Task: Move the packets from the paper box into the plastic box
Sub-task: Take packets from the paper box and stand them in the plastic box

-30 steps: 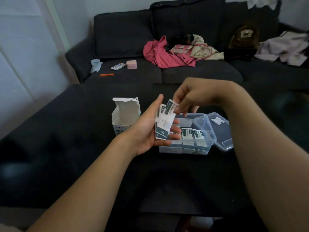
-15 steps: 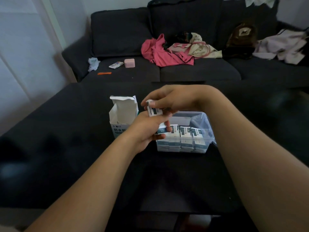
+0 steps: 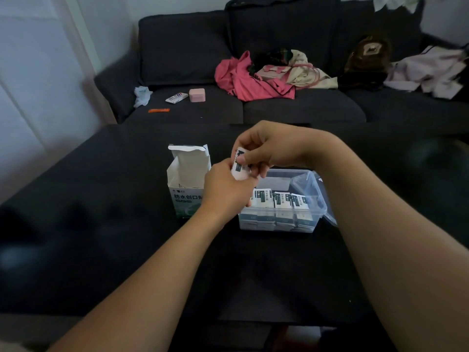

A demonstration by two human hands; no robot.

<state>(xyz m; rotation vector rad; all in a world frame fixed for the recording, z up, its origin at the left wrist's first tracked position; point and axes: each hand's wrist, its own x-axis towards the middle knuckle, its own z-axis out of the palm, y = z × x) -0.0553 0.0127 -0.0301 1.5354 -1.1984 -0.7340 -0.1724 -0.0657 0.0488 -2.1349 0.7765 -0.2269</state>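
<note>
A dark table (image 3: 101, 199) stands in front of a dark sofa (image 3: 279, 107) in a dim room. Just above the plastic box (image 3: 279, 224), both hands meet on a small bunch of packets (image 3: 239, 168). The right hand (image 3: 269, 148) pinches the top of the bunch with its thumb and fingers. The left hand (image 3: 225, 186) is curled around the bottom of the bunch, but its fingers are mostly hidden. The plastic box is see-through and sits on the table, with its lid (image 3: 317, 194) tipped open on the right. A row of packets (image 3: 279, 199) already stands inside the plastic box, so a good part of the job looks done. There is still some room at the back of the plastic box. The paper box (image 3: 187, 189) stands just left of the plastic box, with its top flap up. It looks nearly empty, though its bottom is too dark to be sure. I think the bunch in the hands is what is left to go in. Far behind the plastic box, on the sofa, lie a pink cloth (image 3: 248, 80), a small pink case (image 3: 197, 94) and a brown bag (image 3: 368, 57).
</note>
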